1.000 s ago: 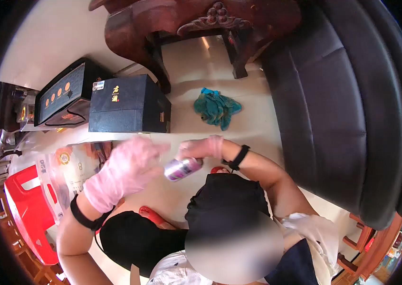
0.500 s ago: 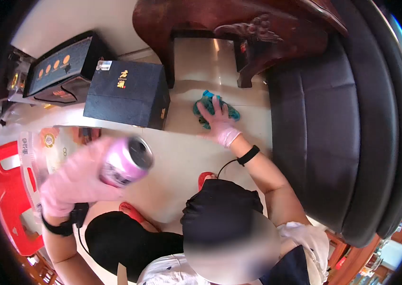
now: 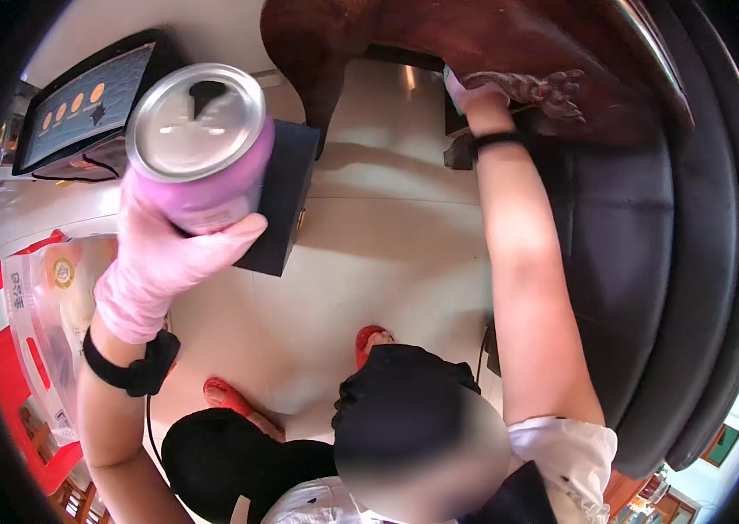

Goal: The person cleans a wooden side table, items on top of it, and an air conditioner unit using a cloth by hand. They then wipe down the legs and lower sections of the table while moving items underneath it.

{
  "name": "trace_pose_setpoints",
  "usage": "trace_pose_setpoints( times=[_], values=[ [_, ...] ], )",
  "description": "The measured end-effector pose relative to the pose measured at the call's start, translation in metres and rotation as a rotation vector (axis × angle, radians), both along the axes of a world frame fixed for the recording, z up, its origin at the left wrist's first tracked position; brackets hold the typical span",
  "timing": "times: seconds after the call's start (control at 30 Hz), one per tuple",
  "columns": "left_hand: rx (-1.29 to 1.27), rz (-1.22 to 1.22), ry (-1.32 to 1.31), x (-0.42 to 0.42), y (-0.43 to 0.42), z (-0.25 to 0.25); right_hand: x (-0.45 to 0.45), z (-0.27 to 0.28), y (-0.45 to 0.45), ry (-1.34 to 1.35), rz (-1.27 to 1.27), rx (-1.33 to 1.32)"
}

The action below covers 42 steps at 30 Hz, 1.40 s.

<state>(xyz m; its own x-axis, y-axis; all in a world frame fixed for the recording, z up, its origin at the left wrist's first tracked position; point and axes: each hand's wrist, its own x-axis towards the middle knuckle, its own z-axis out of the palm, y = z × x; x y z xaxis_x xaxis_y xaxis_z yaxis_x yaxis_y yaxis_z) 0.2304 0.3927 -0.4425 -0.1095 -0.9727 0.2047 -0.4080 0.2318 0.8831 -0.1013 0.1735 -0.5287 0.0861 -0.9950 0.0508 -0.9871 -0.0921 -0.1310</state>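
Observation:
My left hand [image 3: 160,262], in a pink glove, is wrapped around a pink-purple drink can [image 3: 212,196]. The can is raised close to the camera, its silver top facing me and its mouth opened. My right hand [image 3: 477,94], also gloved, reaches in at the carved lower edge of the dark wooden furniture [image 3: 369,26]. Its fingers are mostly hidden there, with a little teal showing beside them; whether they grip the teal cloth cannot be made out.
Behind the can stands a dark box [image 3: 286,175], with a black gift bag [image 3: 81,113] to its left. A black padded sofa [image 3: 623,218] runs along the right. At lower left, a clear plastic bag [image 3: 59,279] rests by a red stool [image 3: 16,375].
My right hand has moved from the teal cloth's spot on the floor up and right to the wooden furniture; the cloth is gone from that spot. My left hand has lifted the can higher.

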Motion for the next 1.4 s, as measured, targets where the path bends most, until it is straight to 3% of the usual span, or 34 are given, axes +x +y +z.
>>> trace_pose_setpoints(
  times=[0.03, 0.07, 0.1, 0.17, 0.27, 0.3, 0.37, 0.4, 0.47, 0.5, 0.57, 0.6, 0.63, 0.7, 0.77, 0.8, 0.83, 0.9, 0.97, 1.03, 1.07, 1.1, 1.17, 1.2, 1.27, 1.3, 1.37, 1.4],
  values=[
    [0.006, 0.002, 0.004, 0.000, -0.002, -0.002, -0.027, -0.043, -0.038, 0.084, 0.142, -0.036],
    [0.073, 0.047, 0.064, 0.001, -0.003, -0.003, -0.019, -0.062, -0.049, 0.271, 0.100, -0.218],
    [0.149, 0.087, 0.126, 0.000, -0.003, -0.006, -0.019, -0.066, -0.046, 0.277, 0.101, -0.207],
    [0.247, 0.125, 0.230, -0.004, -0.001, -0.003, -0.016, -0.060, -0.030, 0.216, -0.002, -0.091],
    [-0.114, 0.087, 0.124, -0.004, -0.002, -0.007, 0.003, -0.037, -0.017, 0.108, -0.142, 0.028],
    [-0.112, 0.102, 0.130, -0.008, -0.002, -0.008, 0.009, -0.035, -0.008, 0.073, -0.186, 0.077],
    [-0.017, 0.086, 0.373, -0.014, -0.002, -0.005, 0.019, -0.035, 0.012, -0.193, -0.450, -0.026],
    [-0.041, 0.065, 0.366, -0.012, -0.004, -0.008, 0.008, -0.054, 0.004, -0.199, -0.438, -0.038],
    [-0.024, 0.064, 0.378, -0.013, -0.005, -0.006, -0.034, -0.111, -0.007, 0.598, 0.012, 0.441],
    [0.003, 0.049, 0.392, -0.013, -0.005, -0.005, -0.026, -0.086, 0.009, 0.598, 0.006, 0.447],
    [-0.031, 0.055, 0.330, -0.011, -0.007, -0.006, 0.018, -0.003, 0.041, 0.089, -0.129, -0.041],
    [-0.062, 0.059, 0.370, -0.012, -0.007, -0.008, 0.005, -0.018, 0.023, 0.012, 0.073, -0.325],
    [-0.077, 0.053, 0.415, -0.015, -0.005, -0.010, 0.007, -0.021, 0.015, 0.015, 0.062, -0.302],
    [-0.017, 0.093, 0.370, -0.018, -0.004, -0.009, 0.016, -0.013, -0.001, 0.151, -0.140, 0.011],
    [-0.086, 0.094, 0.392, -0.020, -0.007, -0.011, 0.046, -0.022, -0.005, 0.026, -0.252, -0.075],
    [0.018, 0.109, 0.333, -0.017, -0.006, -0.006, 0.060, -0.029, -0.003, -0.100, -0.371, -0.149],
    [0.020, 0.104, 0.347, -0.020, -0.005, -0.008, 0.062, -0.020, 0.014, 0.098, -0.098, -0.098],
    [-0.008, 0.118, 0.400, -0.022, -0.009, -0.008, 0.043, -0.099, -0.013, -0.276, 0.044, 0.027],
    [-0.020, 0.113, 0.429, -0.023, -0.011, -0.006, 0.089, -0.044, 0.025, -0.319, -0.372, 0.051],
    [-0.032, 0.110, 0.421, -0.022, -0.008, -0.012, 0.074, -0.006, 0.037, -0.530, -0.187, -0.069],
    [0.086, 0.139, 0.381, -0.022, -0.007, -0.006, 0.029, -0.056, 0.002, -0.280, -0.071, -0.439],
    [0.058, 0.161, 0.355, -0.023, -0.007, -0.006, 0.007, -0.022, 0.005, 0.251, 0.017, 0.077],
    [-0.016, 0.117, 0.405, -0.023, -0.009, -0.008, -0.004, -0.051, 0.004, 0.959, 0.153, -0.235],
    [-0.024, 0.131, 0.419, -0.024, -0.009, -0.009, -0.004, -0.055, 0.002, 0.971, 0.166, -0.247],
    [-0.076, 0.150, 0.467, -0.026, -0.010, -0.010, 0.036, -0.034, 0.038, 1.153, 0.167, 0.346],
    [-0.063, 0.104, 0.471, -0.024, -0.011, -0.015, 0.033, -0.052, 0.049, 1.246, 0.218, 0.318],
    [-0.140, 0.196, 0.404, -0.028, -0.010, -0.013, 0.026, -0.041, 0.055, 0.979, 0.255, 0.497],
    [-0.190, 0.222, 0.428, -0.030, -0.011, -0.015, 0.023, -0.037, 0.032, 0.636, 0.043, 0.333]
  ],
)
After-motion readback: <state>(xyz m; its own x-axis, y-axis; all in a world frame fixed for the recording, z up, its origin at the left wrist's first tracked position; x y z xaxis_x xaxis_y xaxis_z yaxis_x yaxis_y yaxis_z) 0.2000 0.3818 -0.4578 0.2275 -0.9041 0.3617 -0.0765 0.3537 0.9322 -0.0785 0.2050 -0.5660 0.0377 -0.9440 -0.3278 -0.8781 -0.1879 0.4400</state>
